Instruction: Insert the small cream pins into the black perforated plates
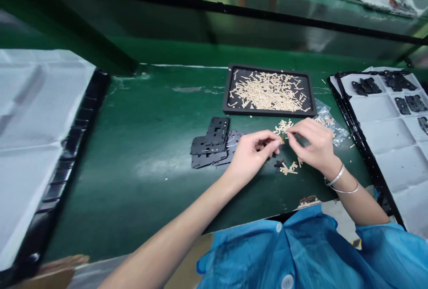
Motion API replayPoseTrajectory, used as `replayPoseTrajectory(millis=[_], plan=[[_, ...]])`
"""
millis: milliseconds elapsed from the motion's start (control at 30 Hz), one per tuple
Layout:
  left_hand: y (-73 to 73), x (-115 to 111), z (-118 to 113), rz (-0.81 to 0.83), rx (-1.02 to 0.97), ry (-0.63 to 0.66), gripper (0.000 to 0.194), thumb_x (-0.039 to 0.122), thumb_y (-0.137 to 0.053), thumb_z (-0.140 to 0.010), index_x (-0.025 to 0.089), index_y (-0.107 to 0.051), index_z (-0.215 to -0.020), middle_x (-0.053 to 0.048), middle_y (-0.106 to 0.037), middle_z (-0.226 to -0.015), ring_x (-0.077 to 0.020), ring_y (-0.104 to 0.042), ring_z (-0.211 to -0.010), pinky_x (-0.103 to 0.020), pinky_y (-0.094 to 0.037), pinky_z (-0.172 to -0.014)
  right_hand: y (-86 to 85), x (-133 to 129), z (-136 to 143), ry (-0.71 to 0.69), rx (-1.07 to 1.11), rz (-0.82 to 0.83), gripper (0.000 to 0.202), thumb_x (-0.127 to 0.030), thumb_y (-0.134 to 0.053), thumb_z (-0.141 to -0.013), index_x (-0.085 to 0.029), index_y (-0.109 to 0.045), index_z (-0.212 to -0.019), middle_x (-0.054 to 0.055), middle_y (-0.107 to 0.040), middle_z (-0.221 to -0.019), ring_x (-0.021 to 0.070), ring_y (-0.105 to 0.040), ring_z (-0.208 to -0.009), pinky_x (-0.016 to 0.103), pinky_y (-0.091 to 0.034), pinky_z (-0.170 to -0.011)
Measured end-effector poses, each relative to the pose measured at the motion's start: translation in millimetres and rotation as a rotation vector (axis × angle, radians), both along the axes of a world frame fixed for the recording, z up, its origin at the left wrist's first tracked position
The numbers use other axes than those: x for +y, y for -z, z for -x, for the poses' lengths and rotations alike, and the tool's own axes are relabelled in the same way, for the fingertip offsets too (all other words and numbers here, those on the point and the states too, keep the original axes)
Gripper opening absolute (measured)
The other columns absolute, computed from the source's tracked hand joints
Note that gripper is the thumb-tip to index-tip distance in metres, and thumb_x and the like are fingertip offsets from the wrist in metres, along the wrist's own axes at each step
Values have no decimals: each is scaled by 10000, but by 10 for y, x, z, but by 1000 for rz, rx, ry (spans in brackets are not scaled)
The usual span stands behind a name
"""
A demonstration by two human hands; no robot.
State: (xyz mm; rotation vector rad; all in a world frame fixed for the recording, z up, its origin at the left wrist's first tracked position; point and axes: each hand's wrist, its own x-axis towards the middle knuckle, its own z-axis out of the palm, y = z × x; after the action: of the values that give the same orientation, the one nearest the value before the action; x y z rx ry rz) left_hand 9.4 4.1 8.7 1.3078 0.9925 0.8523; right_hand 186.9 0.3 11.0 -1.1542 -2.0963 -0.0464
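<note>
My left hand (pixel 252 153) is closed in a pinch, its fingertips on something too small to make out. Close beside it, my right hand (pixel 311 144) pinches too, thumb and forefinger together, and what lies between them cannot be told. Beneath and behind the fingertips is a small heap of pale strips (pixel 283 126). More pale pieces (pixel 289 167) lie just in front of the hands. Flat black plates (pixel 217 132) with cut-outs overlap in a pile left of my left hand, which partly covers some of them.
A black tray (pixel 226 97) full of pale strips stands behind the hands. Right of it lies a clear plastic bag (pixel 338 130). At the right, a white compartment tray (pixel 377 110) bears black parts (pixel 367 86). Another white tray (pixel 36 115) with a black rim stands at the left.
</note>
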Motion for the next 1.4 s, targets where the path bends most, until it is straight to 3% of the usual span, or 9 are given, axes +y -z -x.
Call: replayPoseTrajectory(millis=[133, 200, 333, 467, 567, 767, 933, 1033, 1400], plan=[[1, -7, -7, 117, -116, -61, 159, 292, -641, -762, 140, -670, -726, -1, -615, -565, -76, -463, -478, -203, -323, -449, 42, 57, -53, 195, 10, -9, 172, -94, -541, -863, -177, -691, -866, 48, -723, -779, 168, -638, -682, 296, -485, -625], [5, -8, -7, 148, -175, -96, 164, 299, -652, -757, 139, -673, -729, -2, -616, -563, -72, -461, -471, -197, -303, -432, 33, 46, -36, 151, 45, 10, 171, -108, -549, -878, -178, -693, -938, 66, -733, -862, 179, -657, -761, 307, -507, -678], [15, -9, -13, 159, -237, -125, 175, 306, -667, -760, 138, -671, -711, -5, -613, -561, -69, -459, -465, -197, -301, -426, -5, -37, 57, -23, 86, -51, 42, -188, -644, -866, -186, -685, -872, 72, -726, -824, 184, -658, -761, 319, -532, -695], [20, -15, -22, 127, -194, -110, 196, 327, -663, -765, 137, -673, -716, -15, -621, -576, -78, -470, -469, -201, -307, -414, -5, -83, 102, -57, 65, -71, 77, -157, -621, -869, -207, -678, -855, 62, -728, -822, 182, -650, -742, 332, -535, -667], [7, -22, -20, 47, -131, -89, 186, 319, -643, -787, 143, -669, -731, -9, -617, -585, -84, -485, -490, -202, -330, -427, -24, -89, 116, -64, 164, 5, 102, -143, -603, -864, -205, -662, -808, 53, -723, -794, 177, -654, -741, 334, -537, -673], [-31, -53, -4, -121, -11, -55, 180, 275, -593, -848, 152, -637, -723, 3, -606, -628, -83, -502, -539, -200, -403, -533, -85, -119, 165, 6, 436, 325, 98, -156, -633, -819, -199, -620, -731, 17, -675, -726, 132, -604, -641, 250, -476, -521], [-24, -82, -4, -189, 44, -49, 177, 260, -540, -879, 160, -609, -750, 2, -599, -653, -94, -516, -573, -205, -415, -572, -52, -116, 142, -24, 245, 62, 86, -153, -624, -866, -201, -668, -810, 43, -712, -785, 161, -638, -732, 308, -525, -658], [-3, -88, -2, -242, 101, -49, 168, 255, -514, -888, 166, -609, -782, -2, -608, -661, -104, -522, -575, -214, -410, -567, -38, -99, 110, -63, 95, -65, 103, -138, -612, -873, -199, -694, -860, 60, -727, -808, 175, -644, -738, 323, -532, -658], [41, -71, -5, -469, 320, -46, 206, 195, -468, -884, 171, -577, -712, 24, -528, -576, -104, -482, -545, -231, -372, -586, -52, -83, 98, -81, -155, -172, 155, -124, -571, -878, -190, -666, -774, 48, -709, -736, 166, -611, -665, 299, -519, -596]])
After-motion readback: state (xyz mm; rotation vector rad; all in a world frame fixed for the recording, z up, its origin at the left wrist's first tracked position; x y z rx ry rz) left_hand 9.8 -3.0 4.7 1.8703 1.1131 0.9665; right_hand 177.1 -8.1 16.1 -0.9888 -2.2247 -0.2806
